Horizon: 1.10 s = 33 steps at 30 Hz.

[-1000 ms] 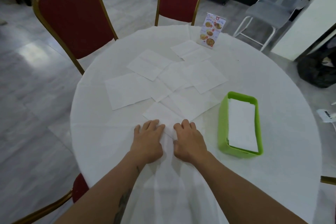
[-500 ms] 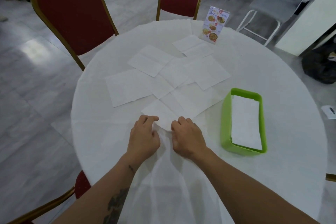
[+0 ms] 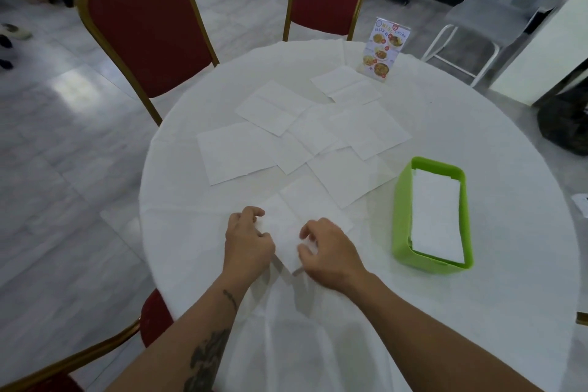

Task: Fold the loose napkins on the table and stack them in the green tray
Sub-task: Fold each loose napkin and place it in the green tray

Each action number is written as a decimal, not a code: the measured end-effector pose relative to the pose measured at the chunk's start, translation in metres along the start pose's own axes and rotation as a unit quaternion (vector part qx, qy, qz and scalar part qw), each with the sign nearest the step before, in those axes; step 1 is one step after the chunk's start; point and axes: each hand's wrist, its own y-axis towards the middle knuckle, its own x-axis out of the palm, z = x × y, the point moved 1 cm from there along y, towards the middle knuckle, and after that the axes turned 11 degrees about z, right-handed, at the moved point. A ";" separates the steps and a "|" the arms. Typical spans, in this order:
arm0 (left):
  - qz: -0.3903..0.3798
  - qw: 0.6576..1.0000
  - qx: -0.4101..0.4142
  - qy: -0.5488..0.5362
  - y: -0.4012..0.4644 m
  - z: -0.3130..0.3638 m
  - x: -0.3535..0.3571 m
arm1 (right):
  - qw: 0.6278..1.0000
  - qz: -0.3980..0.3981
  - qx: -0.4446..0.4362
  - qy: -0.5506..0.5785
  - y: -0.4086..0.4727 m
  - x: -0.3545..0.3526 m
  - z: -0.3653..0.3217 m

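Note:
Several loose white napkins (image 3: pixel 305 134) lie spread over the middle of the round white table (image 3: pixel 477 143). The nearest napkin (image 3: pixel 305 204) lies at the front. My left hand (image 3: pixel 246 240) pinches its near left edge with curled fingers. My right hand (image 3: pixel 327 250) pinches its near right edge, and the corner between the hands is lifted off the cloth. The green tray (image 3: pixel 401 210) stands to the right of my hands and holds a stack of folded white napkins (image 3: pixel 436 216).
A menu card stand (image 3: pixel 383 49) is upright at the far side of the table. Two red chairs with gold frames (image 3: pixel 149 29) stand behind the table, a third (image 3: pixel 152 317) near my left arm. A white chair (image 3: pixel 490 13) is at the back right.
Both hands were flat on the nearest napkin; now their fingers have curled and pinch its near edge, lifting the corner. The camera has shifted slightly.

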 end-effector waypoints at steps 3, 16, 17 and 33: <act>0.001 0.989 0.094 0.113 -0.001 -0.003 -0.001 | 0.995 0.044 0.049 -0.077 0.006 -0.005 0.007; -0.103 0.939 0.138 0.298 0.053 0.021 0.029 | 0.989 0.006 0.056 -0.136 -0.006 -0.001 0.011; -0.109 0.939 0.136 0.297 0.056 0.022 0.030 | 0.990 0.005 0.054 -0.131 -0.007 -0.001 0.011; -0.097 0.947 0.163 0.261 0.053 0.010 0.033 | 0.991 0.025 0.051 -0.124 -0.013 0.002 0.010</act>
